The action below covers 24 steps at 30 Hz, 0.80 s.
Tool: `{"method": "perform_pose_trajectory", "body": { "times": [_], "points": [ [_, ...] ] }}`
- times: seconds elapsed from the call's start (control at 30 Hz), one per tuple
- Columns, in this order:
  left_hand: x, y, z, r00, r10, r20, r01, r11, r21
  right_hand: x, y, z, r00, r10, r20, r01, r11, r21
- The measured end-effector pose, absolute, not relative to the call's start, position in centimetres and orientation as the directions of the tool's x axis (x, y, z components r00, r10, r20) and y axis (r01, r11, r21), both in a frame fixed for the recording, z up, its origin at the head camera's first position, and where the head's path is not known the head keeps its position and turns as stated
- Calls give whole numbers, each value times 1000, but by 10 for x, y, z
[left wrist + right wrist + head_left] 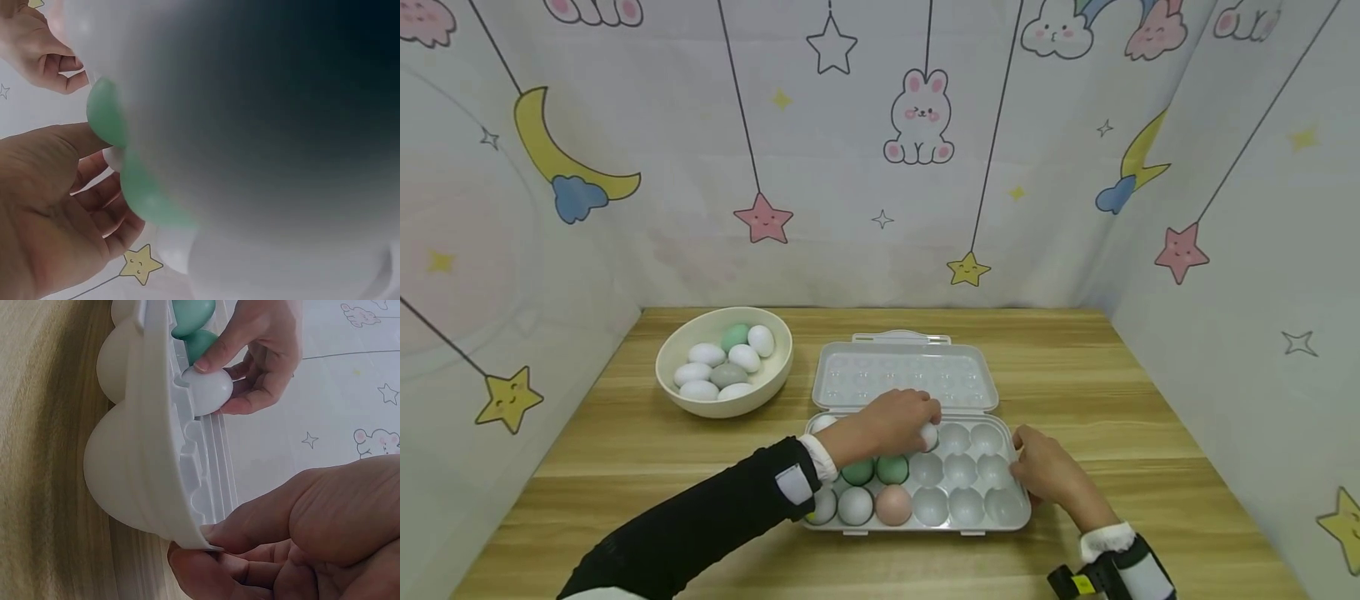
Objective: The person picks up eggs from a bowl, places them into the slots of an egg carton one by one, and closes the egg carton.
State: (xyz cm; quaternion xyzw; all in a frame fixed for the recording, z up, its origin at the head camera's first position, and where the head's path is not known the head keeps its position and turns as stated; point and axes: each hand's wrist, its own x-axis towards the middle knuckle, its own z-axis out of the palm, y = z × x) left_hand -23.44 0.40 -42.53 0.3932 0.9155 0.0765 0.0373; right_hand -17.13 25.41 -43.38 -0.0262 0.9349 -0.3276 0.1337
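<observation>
And here's the left hand (898, 421), reaching across the egg tray (960, 471), thumb and fingers pinched around a white egg (210, 394) at the tray's back row, roughly halfway along; whether that egg is fully seated in its cup, I cannot tell. Over at the tray's right edge, the right hand (1048, 468) is clamped on the rim, thumb on top and fingers tucked beneath, as the right wrist view shows nicely. The tray itself sits midway between the left and right edges of the table (1135, 400), its clear lid (906, 375) laid back toward the table's far edge. Look at the line-up at the tray's left end: a pink egg (893, 505) in the front row with two pale eggs (855, 506) to its left, two green eggs (892, 470) side by side in the middle row, and another white one (824, 423) peeking out at the back left corner, beyond the sleeve (722, 500). Up near the table's far left corner stands the cream bowl (772, 382), carrying a green egg (735, 337), a grey egg (728, 374) and several white eggs (744, 357). Behind it all, a wall cloth (850, 275) with a printed bunny (919, 121) meets the table's far edge.
</observation>
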Motion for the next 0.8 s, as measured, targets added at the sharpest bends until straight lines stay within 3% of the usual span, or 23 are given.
{"method": "perform_pose_trajectory", "body": {
  "times": [0.53,0.8],
  "points": [
    [-228,-16,-408,-674,738,20,723,655,219,-172,253,-434,-961,-139,-239,37,793,-608],
    [-219,-34,-395,-702,712,37,692,668,275,-172,252,-436,-963,-138,-233,34,792,-610]
  ]
}}
